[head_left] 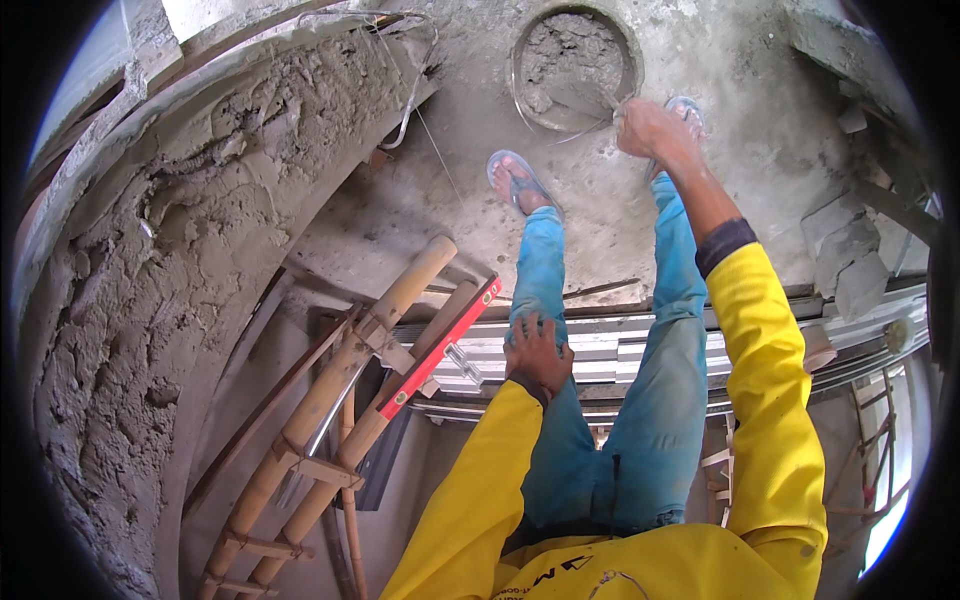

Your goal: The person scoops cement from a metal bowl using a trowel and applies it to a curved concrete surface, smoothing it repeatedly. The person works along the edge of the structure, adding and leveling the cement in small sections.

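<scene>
My right hand (pixel 648 132) is closed around the handle of a trowel, at the near right rim of a round bucket (pixel 637 62). Most of the handle is hidden in the fist. The trowel's mortar-coated blade (pixel 585 98) lies in the wet grey mortar (pixel 570 50) that partly fills the bucket. A thin wire handle hangs around the bucket's near side. My left hand (pixel 540 355) rests on my left knee with its fingers spread, holding nothing.
A wooden pole ladder (pixel 285 455) stands lower left, a red spirit level (pixel 440 350) against it. Rough wet mortar covers the curved wall (pixel 200 220) at left. A bent wire (pixel 425 75) sticks out beside it. Broken grey blocks (pixel 845 250) lie at right.
</scene>
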`<state>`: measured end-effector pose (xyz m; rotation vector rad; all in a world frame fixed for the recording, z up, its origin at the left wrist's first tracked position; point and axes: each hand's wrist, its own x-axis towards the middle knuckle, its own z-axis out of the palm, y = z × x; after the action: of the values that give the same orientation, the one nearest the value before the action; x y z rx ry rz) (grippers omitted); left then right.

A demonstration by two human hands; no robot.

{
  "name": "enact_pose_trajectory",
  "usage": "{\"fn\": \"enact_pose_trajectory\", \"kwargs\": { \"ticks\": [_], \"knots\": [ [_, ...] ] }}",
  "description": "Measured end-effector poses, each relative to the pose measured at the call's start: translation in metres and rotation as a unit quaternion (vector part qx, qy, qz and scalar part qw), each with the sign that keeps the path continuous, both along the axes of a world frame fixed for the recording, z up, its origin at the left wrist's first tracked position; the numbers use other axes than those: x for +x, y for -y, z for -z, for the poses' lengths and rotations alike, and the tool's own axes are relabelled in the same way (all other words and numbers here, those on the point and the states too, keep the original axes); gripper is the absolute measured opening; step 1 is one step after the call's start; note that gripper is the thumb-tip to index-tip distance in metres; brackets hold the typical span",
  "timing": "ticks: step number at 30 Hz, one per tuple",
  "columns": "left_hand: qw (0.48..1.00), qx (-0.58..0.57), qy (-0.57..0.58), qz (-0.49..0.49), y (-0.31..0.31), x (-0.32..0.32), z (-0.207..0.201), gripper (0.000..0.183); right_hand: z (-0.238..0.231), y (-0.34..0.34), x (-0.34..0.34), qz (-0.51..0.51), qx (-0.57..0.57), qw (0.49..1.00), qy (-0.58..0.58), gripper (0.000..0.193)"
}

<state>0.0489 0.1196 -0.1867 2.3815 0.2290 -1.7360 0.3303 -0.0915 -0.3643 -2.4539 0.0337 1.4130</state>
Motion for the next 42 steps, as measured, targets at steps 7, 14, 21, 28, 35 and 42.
{"fn": "enact_pose_trajectory", "kwargs": {
  "ticks": [7, 14, 21, 28, 35, 42],
  "knots": [
    [1.0, 0.005, 0.021, 0.01, 0.0, 0.004, 0.0, 0.059, -0.005, -0.008, -0.024, 0.076, 0.066, 0.995, -0.001, 0.03],
    [0.999, 0.0, 0.048, 0.017, -0.002, -0.007, 0.002, 0.058, -0.035, -0.025, -0.082, 0.11, 0.072, 0.989, 0.064, 0.034],
    [0.998, -0.003, 0.067, -0.008, -0.005, -0.015, 0.004, 0.057, 0.026, -0.06, -0.066, 0.204, 0.063, 0.977, 0.013, 0.027],
    [0.999, -0.011, -0.024, -0.029, -0.006, 0.0, -0.001, 0.055, 0.097, -0.08, -0.031, 0.575, 0.153, 0.786, -0.167, 0.02],
    [0.999, -0.002, -0.02, -0.024, 0.0, -0.004, -0.002, 0.053, 0.1, -0.082, -0.036, 0.618, 0.249, 0.733, -0.139, 0.023],
    [1.0, -0.007, -0.005, -0.021, 0.001, -0.009, -0.002, 0.054, 0.077, -0.076, -0.094, 0.571, 0.267, 0.776, -0.034, 0.035]
  ]
}}
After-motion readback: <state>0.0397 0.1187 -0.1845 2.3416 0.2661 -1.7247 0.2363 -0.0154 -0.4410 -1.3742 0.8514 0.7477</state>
